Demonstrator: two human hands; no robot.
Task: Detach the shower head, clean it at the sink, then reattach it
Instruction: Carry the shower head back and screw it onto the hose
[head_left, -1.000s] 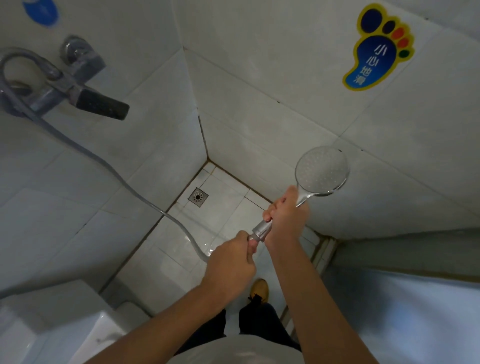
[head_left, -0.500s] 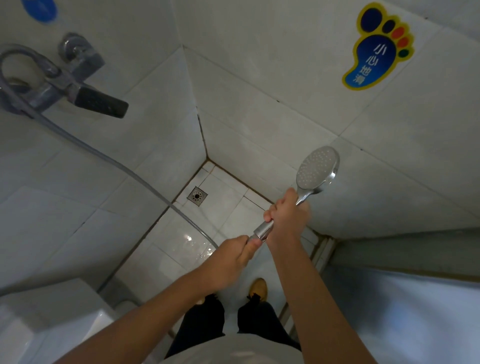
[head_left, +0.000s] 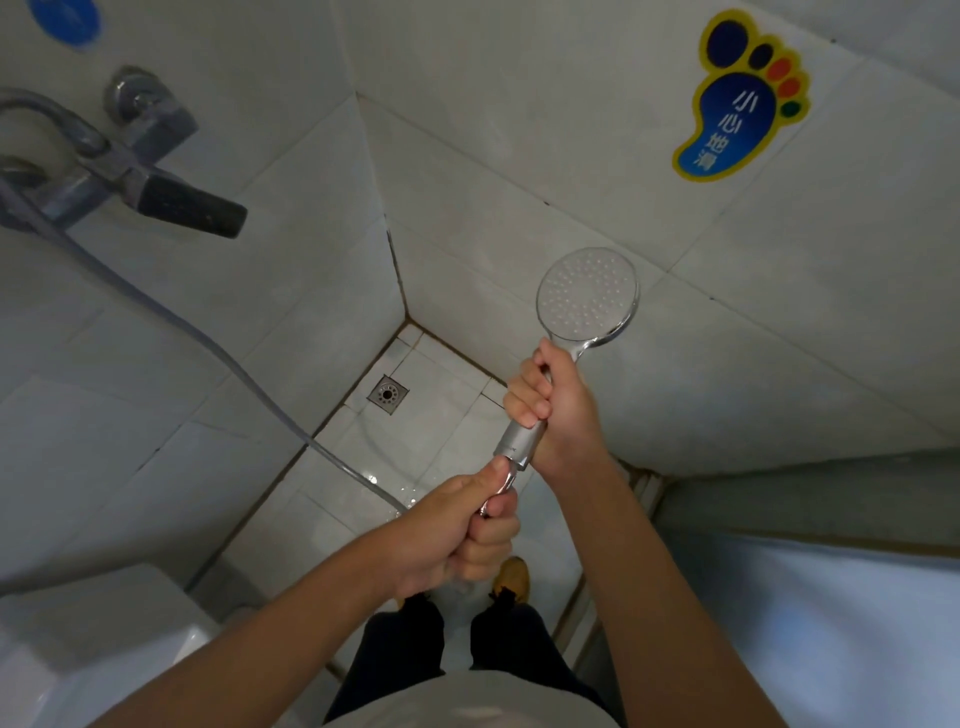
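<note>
Right fingers (head_left: 527, 402) wrap shower head (head_left: 587, 296) handle; left fingers (head_left: 488, 530) below.

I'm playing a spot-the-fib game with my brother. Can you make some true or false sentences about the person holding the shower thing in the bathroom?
1. The right hand grips the handle of the shower head. True.
2. The left hand holds the hose end just below the handle. True.
3. The hose runs to a bucket on the floor. False: it leads up to the tap on the wall at the left.
4. The foot-shaped sticker on the wall is red. False: it is mostly blue with a yellow edge.
5. A drain sits in the floor near the corner. True.
</note>
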